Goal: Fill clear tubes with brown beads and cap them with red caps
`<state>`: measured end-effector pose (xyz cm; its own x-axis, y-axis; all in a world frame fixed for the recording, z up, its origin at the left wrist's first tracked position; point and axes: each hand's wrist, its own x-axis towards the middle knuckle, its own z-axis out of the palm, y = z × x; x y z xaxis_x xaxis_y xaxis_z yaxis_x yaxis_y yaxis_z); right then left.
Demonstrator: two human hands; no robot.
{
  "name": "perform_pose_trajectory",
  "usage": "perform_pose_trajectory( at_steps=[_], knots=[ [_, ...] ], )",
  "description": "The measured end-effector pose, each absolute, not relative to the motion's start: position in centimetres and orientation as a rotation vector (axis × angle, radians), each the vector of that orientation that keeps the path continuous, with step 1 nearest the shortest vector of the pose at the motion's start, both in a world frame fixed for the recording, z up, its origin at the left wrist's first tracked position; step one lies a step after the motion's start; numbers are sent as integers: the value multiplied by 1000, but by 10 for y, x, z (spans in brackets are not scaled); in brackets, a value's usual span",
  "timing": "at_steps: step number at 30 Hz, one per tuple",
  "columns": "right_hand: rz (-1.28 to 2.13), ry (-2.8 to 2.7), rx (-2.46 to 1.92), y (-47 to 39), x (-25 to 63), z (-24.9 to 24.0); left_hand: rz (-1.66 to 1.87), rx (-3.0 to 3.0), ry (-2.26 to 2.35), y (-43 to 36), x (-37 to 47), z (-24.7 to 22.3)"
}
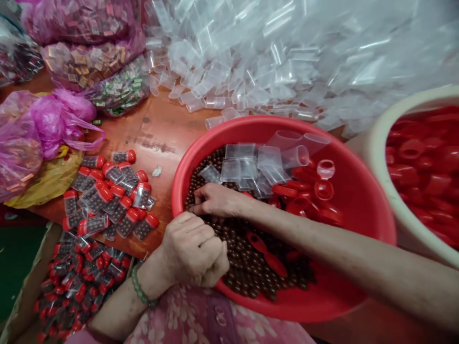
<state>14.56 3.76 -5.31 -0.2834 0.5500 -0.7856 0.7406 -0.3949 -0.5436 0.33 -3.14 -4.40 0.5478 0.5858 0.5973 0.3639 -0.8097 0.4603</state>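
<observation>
A wide red basin (344, 306) holds dark brown beads (247, 267), clear plastic tubes (240, 162), red caps (301, 200) and a red scoop (267, 255). Over the basin's near left rim is my left hand (195, 248), its fingers curled into a fist; whatever may be inside is hidden. My right hand (217, 200) reaches into the basin at the left, fingertips bent down at the beads, just beyond the left hand. What the right fingers pinch, if anything, is too small to make out.
Filled red-capped tubes (107, 196) lie on the orange table (143, 129), with more in a box (82, 286) below its edge. Purple bags (60, 114) stand at the left. Clear tubes (251, 71) heap behind the basin; a white tub (380, 143) holds red caps.
</observation>
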Motion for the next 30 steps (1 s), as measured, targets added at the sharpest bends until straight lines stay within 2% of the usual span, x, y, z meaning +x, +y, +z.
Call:
perform_pose_trajectory(
  at_steps=[5, 12, 18, 22, 26, 30],
  knots=[
    [-1691, 1653, 1635, 46, 149, -53, 985, 2560, 825, -31, 3, -39],
    [-1897, 1579, 1456, 50, 159, -57, 909, 2422, 819, -33, -1, -34],
    [-2153, 1403, 1549, 40, 168, -50, 465, 2493, 1040, -30, 3, -16],
    [-2260, 1319, 1627, 31, 173, -42, 297, 2578, 1205, -28, 12, -14],
    [-2351, 1295, 1659, 22, 179, -37, 335, 2540, 1139, -24, 14, -18],
    [-2393, 1369, 1660, 14, 182, -31, 523, 2348, 1045, -20, 10, -17]
  ],
)
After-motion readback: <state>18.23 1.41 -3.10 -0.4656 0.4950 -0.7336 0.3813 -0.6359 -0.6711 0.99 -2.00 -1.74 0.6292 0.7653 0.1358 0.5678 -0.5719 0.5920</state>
